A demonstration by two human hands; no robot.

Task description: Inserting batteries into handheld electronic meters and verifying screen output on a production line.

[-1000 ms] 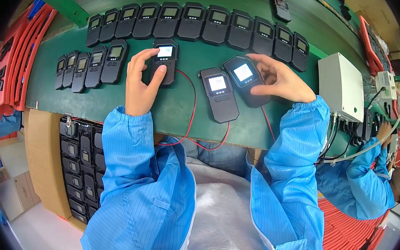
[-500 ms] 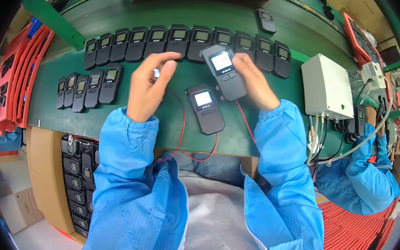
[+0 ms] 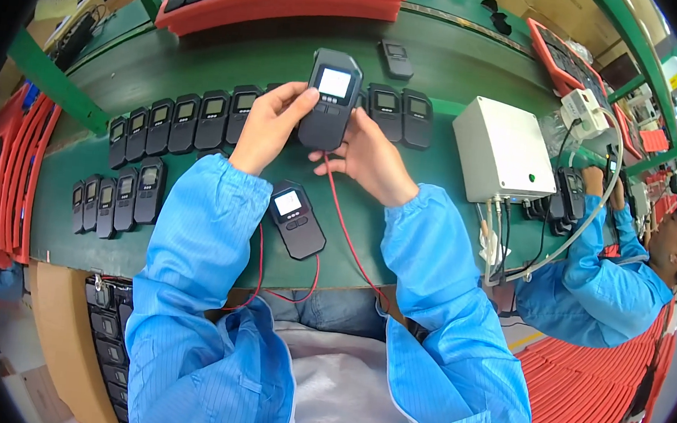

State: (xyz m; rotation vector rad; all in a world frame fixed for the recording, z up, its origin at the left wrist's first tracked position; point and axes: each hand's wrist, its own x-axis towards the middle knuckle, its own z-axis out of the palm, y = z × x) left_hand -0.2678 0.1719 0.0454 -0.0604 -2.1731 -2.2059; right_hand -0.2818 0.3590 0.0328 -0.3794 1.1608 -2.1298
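Observation:
A black handheld meter [image 3: 327, 126] with a lit white screen is held up over the green bench, nearly upright. My left hand [image 3: 272, 123] grips its left edge, the thumb beside the screen. On its lower right side, my right hand [image 3: 371, 156] holds it with the fingers partly behind. A red wire [image 3: 343, 226] runs from its bottom end down past the bench edge. Below my hands a second lit meter [image 3: 298, 228] lies on the bench, also with a red wire at its lower end.
Behind my hands runs a row of dark-screened meters [image 3: 211, 120]; a smaller group [image 3: 124, 202] lies at left. One meter [image 3: 397, 59] sits farther back. A white box [image 3: 505, 149] with cables stands right, near a co-worker [image 3: 596, 302]. Red trays [image 3: 292, 10] are at the back.
My left hand, formerly empty and apart, now grips the meter's left side. The meter has come up and stands straighter. The view has shifted, showing more of the back trays.

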